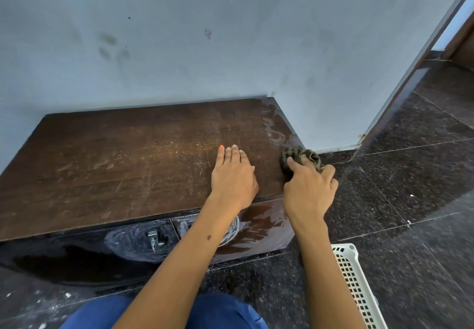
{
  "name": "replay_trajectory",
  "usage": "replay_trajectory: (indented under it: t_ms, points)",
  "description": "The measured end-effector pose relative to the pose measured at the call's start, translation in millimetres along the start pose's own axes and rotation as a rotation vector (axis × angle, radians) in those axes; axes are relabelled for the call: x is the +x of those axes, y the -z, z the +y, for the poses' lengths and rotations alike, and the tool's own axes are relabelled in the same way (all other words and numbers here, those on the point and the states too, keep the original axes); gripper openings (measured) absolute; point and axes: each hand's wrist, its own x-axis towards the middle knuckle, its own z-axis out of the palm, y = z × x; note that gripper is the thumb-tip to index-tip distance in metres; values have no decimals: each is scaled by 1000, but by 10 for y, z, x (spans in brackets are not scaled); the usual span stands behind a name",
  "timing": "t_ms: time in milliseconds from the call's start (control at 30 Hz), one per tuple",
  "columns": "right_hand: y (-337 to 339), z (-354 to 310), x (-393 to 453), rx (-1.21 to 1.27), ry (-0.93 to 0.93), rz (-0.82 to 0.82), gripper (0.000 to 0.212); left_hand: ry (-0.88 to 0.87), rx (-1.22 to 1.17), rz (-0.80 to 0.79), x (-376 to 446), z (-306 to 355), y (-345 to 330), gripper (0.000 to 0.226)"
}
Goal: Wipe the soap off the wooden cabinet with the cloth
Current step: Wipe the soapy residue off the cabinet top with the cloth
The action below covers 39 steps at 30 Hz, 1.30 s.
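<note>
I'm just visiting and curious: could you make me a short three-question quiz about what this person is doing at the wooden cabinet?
1. True or false: the left hand rests flat on top of the wooden cabinet.
2. Which hand holds the cloth? A) left B) right C) both
3. Fill in: white soap streaks remain on the cabinet top near its ____ edge, beyond the cloth.

Key: 1 true; 2 B, the right hand; 3 right.
</note>
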Motion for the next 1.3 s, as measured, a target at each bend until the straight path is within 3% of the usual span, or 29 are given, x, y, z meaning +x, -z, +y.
replay_trajectory:
  t_ms: [100, 267, 433, 733, 1100, 1300]
  points:
    - [0, 101, -8, 17, 34, -10, 52, 2, 2, 6, 4, 4, 12, 55]
    - [11, 36, -13, 33, -86, 11, 50, -2, -2, 3, 4, -6, 7, 54]
    - [-16, -100, -44, 7, 56, -28, 51, 3, -16, 18, 8, 0, 1, 55]
    - [-11, -313, 578, 107, 152, -126, 48, -3, -33, 22, 15, -19, -5, 54]
    - [-43, -224, 279, 150, 42, -96, 45, 19, -48, 49, 50, -2, -34, 55]
    - [-85, -421, 631, 170, 132, -128, 46, 12, -62, 53, 54, -38, -38, 54]
